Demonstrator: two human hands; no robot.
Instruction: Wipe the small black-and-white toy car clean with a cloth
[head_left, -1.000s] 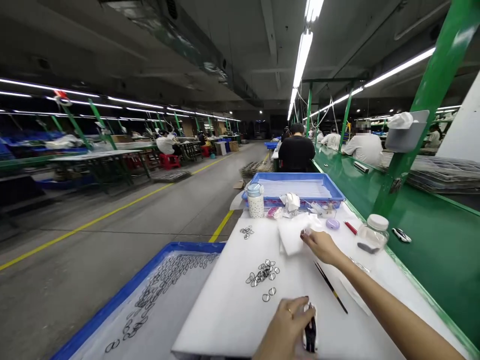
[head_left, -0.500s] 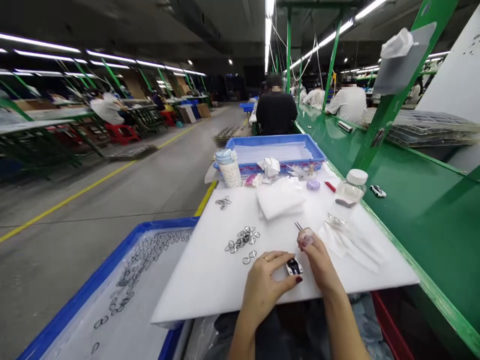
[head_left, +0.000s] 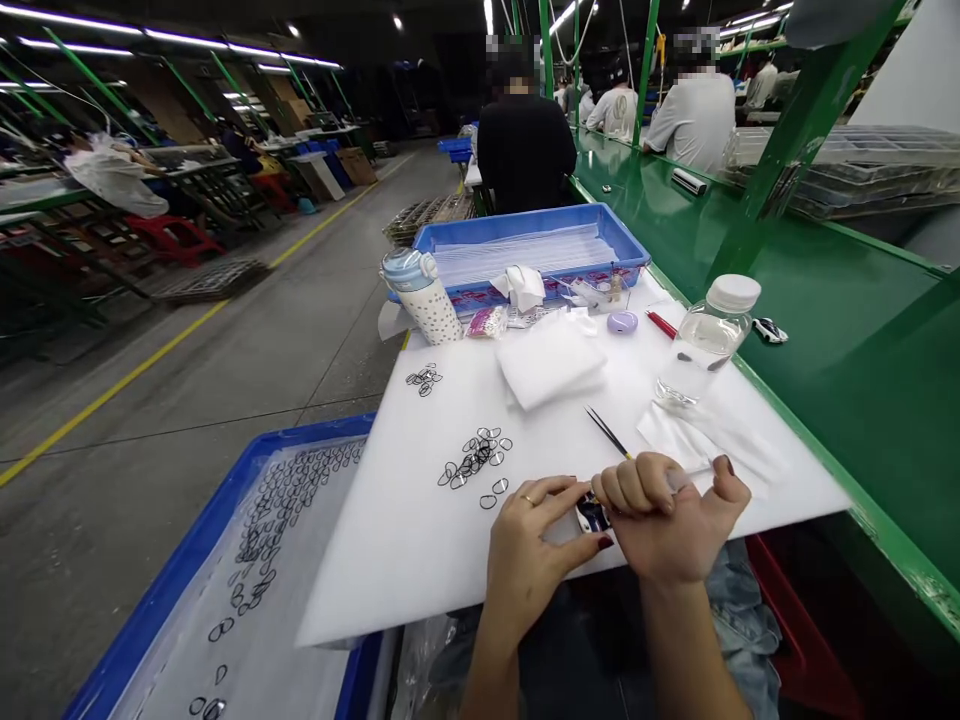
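Observation:
My left hand [head_left: 532,545] grips a small white and dark toy car [head_left: 591,513] between thumb and fingers, near the front edge of the white foam sheet [head_left: 397,540]. My right hand [head_left: 664,510] is beside it with curled fingers, its fingertips at the car's right side; black tweezers [head_left: 607,432] stick out past those fingers, pointing away to the upper left. What the right fingers enclose is partly hidden. Thin black rings [head_left: 476,458] lie in a pile left of the hands, with a smaller pile [head_left: 425,379] farther back.
A clear bottle [head_left: 709,340] stands on white tissue at the right. Folded white foam [head_left: 551,360], a dotted cup [head_left: 424,298] and a blue tray [head_left: 532,235] are behind. Another blue tray [head_left: 255,445] holds many rings at the left. A person in black [head_left: 525,140] sits ahead.
My right hand has turned and curled its fingers next to the car, and the tweezers show more of their length. My left hand still holds the car. The camera view has tilted down.

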